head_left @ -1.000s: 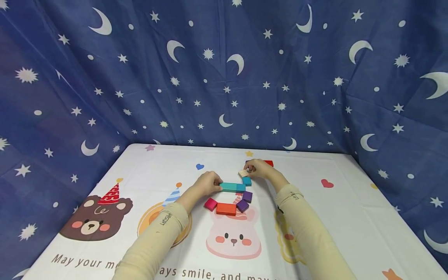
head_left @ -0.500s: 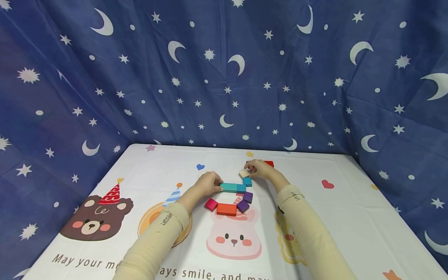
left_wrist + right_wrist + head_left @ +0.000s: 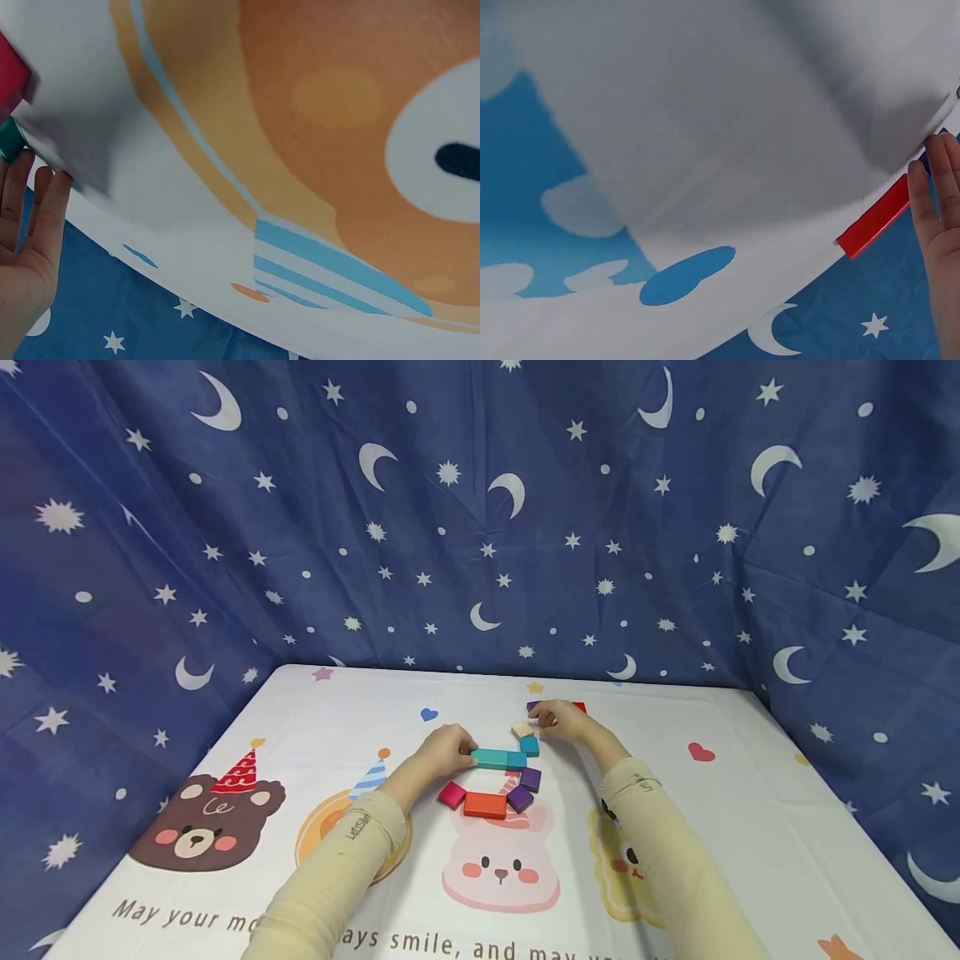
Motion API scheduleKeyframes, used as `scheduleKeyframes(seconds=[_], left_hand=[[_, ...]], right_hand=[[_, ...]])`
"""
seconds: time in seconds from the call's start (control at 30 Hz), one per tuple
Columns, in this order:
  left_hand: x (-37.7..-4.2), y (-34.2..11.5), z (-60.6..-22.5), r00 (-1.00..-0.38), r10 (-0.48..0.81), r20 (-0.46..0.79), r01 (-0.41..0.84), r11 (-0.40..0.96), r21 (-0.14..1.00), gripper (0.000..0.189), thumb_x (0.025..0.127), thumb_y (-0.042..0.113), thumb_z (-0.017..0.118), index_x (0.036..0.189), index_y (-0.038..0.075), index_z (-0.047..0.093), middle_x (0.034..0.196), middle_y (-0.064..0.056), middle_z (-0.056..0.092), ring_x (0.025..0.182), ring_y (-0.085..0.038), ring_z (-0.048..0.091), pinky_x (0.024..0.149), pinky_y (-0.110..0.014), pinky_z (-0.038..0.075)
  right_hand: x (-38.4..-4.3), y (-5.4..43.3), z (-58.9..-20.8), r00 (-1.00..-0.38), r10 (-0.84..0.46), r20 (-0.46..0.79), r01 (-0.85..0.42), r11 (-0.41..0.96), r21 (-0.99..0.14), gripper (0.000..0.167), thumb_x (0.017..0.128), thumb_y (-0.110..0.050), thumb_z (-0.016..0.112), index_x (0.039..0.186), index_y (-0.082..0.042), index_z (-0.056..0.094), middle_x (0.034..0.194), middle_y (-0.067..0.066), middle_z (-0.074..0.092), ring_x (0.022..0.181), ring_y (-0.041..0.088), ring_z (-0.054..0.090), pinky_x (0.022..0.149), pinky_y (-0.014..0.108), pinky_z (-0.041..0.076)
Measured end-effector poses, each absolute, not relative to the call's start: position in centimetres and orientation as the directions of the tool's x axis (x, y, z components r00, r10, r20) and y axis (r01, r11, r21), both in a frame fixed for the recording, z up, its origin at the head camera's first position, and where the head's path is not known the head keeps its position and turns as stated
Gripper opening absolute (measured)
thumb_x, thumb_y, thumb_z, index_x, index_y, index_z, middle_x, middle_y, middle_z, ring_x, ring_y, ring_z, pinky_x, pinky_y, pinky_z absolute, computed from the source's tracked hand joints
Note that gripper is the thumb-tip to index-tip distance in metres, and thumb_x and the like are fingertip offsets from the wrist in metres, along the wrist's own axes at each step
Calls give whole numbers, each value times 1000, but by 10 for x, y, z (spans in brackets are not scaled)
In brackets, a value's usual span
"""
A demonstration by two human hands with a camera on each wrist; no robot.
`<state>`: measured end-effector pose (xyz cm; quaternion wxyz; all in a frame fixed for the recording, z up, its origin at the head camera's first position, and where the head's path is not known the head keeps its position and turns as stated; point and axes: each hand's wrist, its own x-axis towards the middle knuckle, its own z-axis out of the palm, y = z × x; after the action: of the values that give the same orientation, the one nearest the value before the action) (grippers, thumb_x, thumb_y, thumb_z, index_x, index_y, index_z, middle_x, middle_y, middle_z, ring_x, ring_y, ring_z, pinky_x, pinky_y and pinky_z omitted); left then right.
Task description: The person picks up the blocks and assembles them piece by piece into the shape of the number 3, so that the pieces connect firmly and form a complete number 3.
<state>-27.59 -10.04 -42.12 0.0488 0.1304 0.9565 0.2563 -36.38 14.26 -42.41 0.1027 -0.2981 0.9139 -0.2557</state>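
My left hand (image 3: 446, 750) pinches the left end of a long teal block (image 3: 491, 759), thumb and fingertips at its end. In the left wrist view, my left hand's fingertips reach a green-teal block (image 3: 10, 141) beside a red block (image 3: 11, 75). A smaller blue-teal block (image 3: 517, 761) adjoins the long one, and a blue block (image 3: 529, 747) lies just behind it. A plain wooden block (image 3: 522, 729) sits at an angle behind the blue one. To its right hovers my right hand (image 3: 564, 722), fingers loosely bent and holding nothing.
Nearer me, two purple blocks (image 3: 530, 779), an orange-red block (image 3: 485, 805) and a crimson block (image 3: 452, 795) form a curve. Behind my right hand lie a partly hidden purple block (image 3: 533, 705) and a red block (image 3: 580, 707). A starry blue curtain (image 3: 480, 527) borders the table.
My right hand has let go of the wooden block and shifted slightly right, leaving the block where it lay. My left hand stays at the teal block.
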Motion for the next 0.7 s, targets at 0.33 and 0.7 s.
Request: scheduleKeyframes(seconds=[0.33, 0.7], left_hand=[[-276, -102, -423, -961, 277, -21, 228, 828, 512, 23, 79, 9, 74, 101, 2, 72, 93, -8, 72, 80, -14, 58, 83, -32, 52], [-278, -102, -417, -960, 279, -33, 221, 821, 526, 24, 80, 9, 73, 103, 2, 72, 95, -9, 72, 82, -15, 59, 84, -32, 52]], right_hand=[[-359, 148, -427, -779, -627, -27, -504, 651, -568, 33, 84, 3, 65, 116, 6, 58, 103, 21, 65, 102, 33, 62, 92, 41, 51], [-359, 145, -417, -796, -598, -98, -474, 715, -513, 34, 81, 5, 66, 114, 4, 59, 107, 20, 63, 102, 32, 63, 89, 38, 53]])
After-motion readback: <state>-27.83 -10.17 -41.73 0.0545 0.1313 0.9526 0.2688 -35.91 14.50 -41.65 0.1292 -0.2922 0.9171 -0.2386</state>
